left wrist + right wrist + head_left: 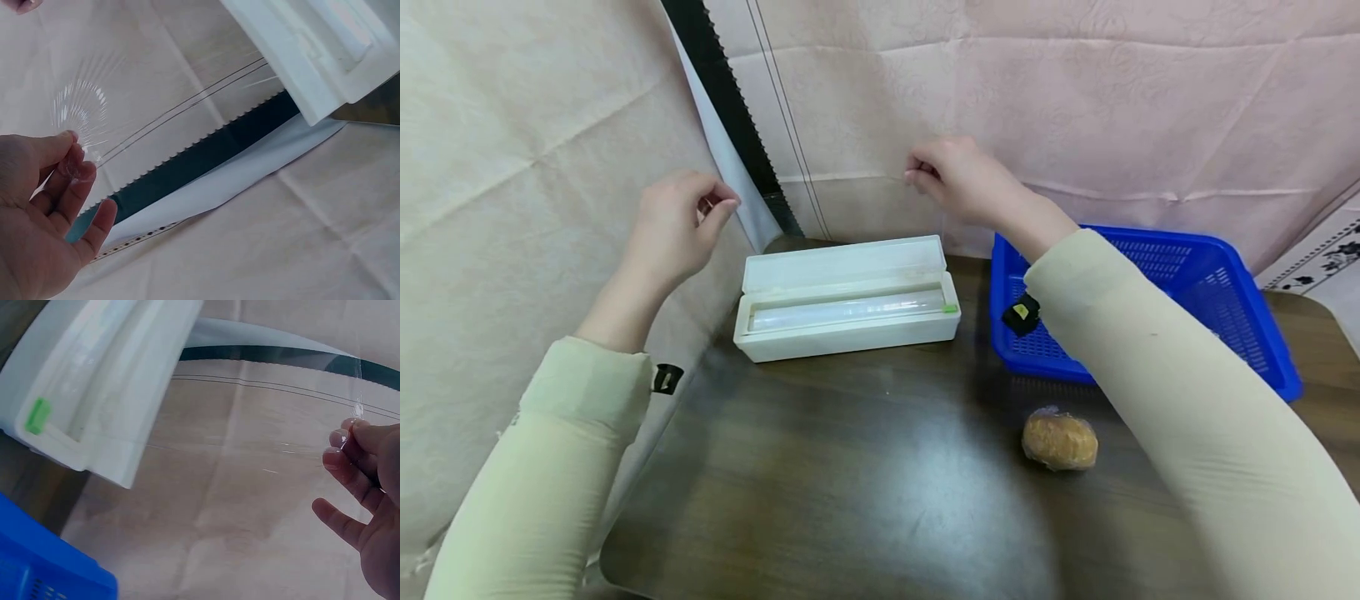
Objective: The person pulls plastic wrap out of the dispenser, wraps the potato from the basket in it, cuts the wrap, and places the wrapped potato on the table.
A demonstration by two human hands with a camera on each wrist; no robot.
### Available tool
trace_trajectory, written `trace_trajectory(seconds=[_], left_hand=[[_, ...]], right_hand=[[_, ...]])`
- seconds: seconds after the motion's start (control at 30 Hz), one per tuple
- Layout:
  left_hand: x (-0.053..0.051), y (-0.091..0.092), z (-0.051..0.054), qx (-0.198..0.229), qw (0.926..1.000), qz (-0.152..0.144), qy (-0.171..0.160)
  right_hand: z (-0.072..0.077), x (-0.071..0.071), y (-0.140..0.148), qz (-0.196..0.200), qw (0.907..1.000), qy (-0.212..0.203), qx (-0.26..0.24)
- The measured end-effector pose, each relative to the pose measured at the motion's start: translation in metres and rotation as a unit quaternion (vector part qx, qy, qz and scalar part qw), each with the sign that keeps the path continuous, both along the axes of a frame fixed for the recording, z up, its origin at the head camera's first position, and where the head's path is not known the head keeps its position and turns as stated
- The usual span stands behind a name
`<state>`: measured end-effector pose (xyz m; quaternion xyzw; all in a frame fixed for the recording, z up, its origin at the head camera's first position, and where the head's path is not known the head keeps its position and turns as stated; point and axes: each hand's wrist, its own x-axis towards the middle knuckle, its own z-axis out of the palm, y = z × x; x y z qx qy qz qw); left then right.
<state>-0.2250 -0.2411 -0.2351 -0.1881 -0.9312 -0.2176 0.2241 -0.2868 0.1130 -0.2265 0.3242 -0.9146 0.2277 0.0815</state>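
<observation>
My left hand [677, 221] pinches the edge of a clear sheet of cling film [81, 109] between thumb and fingertips; creases fan out from that grip in the left wrist view. To the right, my right hand [958, 179] pinches another part of the film's edge, with the film [281, 453] stretching toward the box in the right wrist view. Both hands are raised above and beyond a white cling film box [850, 340], whose lid [842, 265] stands open. Inside lies the film roll [850, 311]. The sheet is barely visible in the head view.
A blue plastic basket [1262, 321] stands at the right, partly under my right forearm. A bread roll [1060, 440] in clear wrap lies on the dark wooden table [850, 475] in front of it. Cloth [1075, 100] hangs behind the table.
</observation>
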Motion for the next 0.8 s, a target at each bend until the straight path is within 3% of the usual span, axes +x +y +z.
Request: trace_trajectory(seconds=[0.33,0.6,0.8], left_hand=[[0.008,0.004,0.022,0.027,0.9968,0.012,0.075],[0.017,0.0,0.034,0.031,0.9924,0.007,0.119],[0.032,-0.007,0.039,0.02,0.9935,-0.009,0.111]], right_hand=[[0.033,0.011,0.007,0.001,0.9993,0.035,-0.016],[0.048,0.024,0.007,0.017,0.9973,0.066,-0.025],[0.047,0.045,0.014,0.051,0.995,0.072,-0.047]])
